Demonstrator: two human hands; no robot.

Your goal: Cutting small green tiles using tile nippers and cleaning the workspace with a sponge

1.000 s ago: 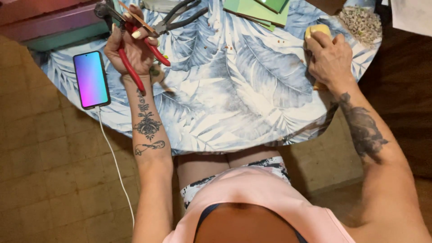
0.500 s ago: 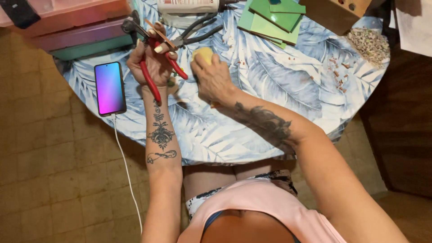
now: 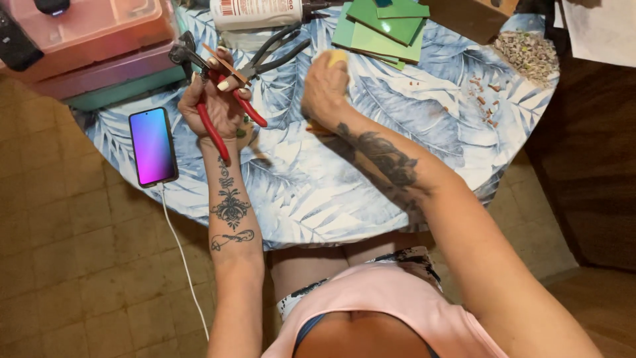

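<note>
Red-handled nippers (image 3: 222,109) sat gripped in left hand (image 3: 218,99), right hand (image 3: 324,89) closed on yellow sponge (image 3: 336,58) beside them, wiping the worktop (image 3: 397,152); next likely needs a tile.

The setting is appearing to be a home craft corner used for mosaic or tile work. A round table (image 3: 424,166) wearing a blue leaf-print cloth is sitting on a worn tiled floor (image 3: 79,278). Stacked green tiles (image 3: 381,23), a heap of small chips (image 3: 530,53), plastic storage boxes (image 3: 93,40) and a charging phone (image 3: 153,146) are lying around its surface.
</note>
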